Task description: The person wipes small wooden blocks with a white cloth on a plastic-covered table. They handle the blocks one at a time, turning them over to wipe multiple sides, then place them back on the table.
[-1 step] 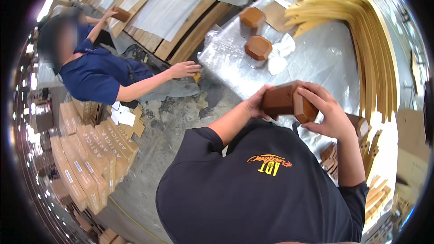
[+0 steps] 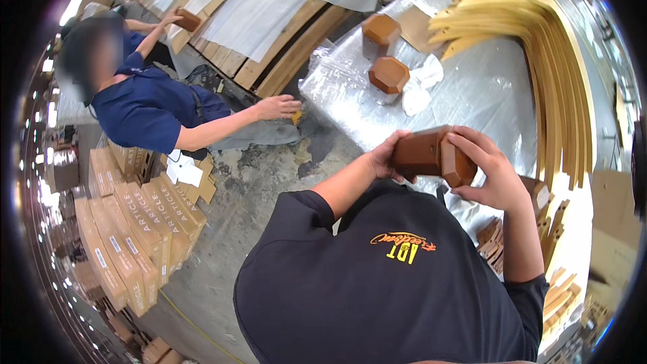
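A reddish-brown wooden block (image 2: 419,152) with cut-off corners is held level in front of my chest, over the near edge of the table. My left hand (image 2: 386,155) wraps its left end. My right hand (image 2: 497,174) grips the wider, eight-sided right end, thumb below and fingers over the top. Farther off on the plastic-covered table (image 2: 482,94) stand two similar blocks, one (image 2: 381,29) behind the other (image 2: 389,75). A crumpled white cloth (image 2: 424,83) lies beside the closer one.
Curved pale wooden slats (image 2: 539,61) are stacked along the table's right side. Smaller brown wooden pieces (image 2: 490,243) lie by my right forearm. At left a co-worker (image 2: 145,111) in blue holds a brown block (image 2: 187,20) near plank stacks (image 2: 269,67). Cardboard boxes (image 2: 125,229) stand lower left.
The whole view has shifted very slightly. Both hands keep the same hold on the wooden block.
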A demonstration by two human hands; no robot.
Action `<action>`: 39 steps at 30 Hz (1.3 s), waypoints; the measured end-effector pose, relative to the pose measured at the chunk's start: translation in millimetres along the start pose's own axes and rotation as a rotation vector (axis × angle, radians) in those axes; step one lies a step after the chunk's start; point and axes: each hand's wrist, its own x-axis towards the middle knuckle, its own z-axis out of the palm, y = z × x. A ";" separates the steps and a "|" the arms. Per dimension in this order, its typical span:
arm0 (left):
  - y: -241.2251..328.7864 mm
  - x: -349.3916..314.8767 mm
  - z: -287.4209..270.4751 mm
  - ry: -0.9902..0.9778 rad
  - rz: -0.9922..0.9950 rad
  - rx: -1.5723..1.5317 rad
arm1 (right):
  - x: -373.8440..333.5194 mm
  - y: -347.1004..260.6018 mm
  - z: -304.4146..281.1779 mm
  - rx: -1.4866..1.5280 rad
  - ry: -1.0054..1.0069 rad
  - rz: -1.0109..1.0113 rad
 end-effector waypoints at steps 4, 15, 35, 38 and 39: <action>4.8 -2.3 2.5 -0.029 0.008 -0.007 | 10.5 -5.5 -3.6 -0.149 0.018 -0.018; -12.6 7.2 -4.3 -0.065 -0.066 -0.065 | 3.4 5.6 4.2 -0.095 -0.013 -0.004; -24.0 -1.6 0.5 0.027 -0.021 -0.013 | -3.5 9.6 19.8 -0.052 -0.009 0.055; -27.6 -2.2 -2.2 0.027 -0.007 -0.028 | -5.4 6.4 19.8 -0.057 -0.056 0.048; -29.0 -2.4 -3.9 0.019 0.008 -0.028 | -6.9 5.7 20.7 -0.049 -0.042 0.049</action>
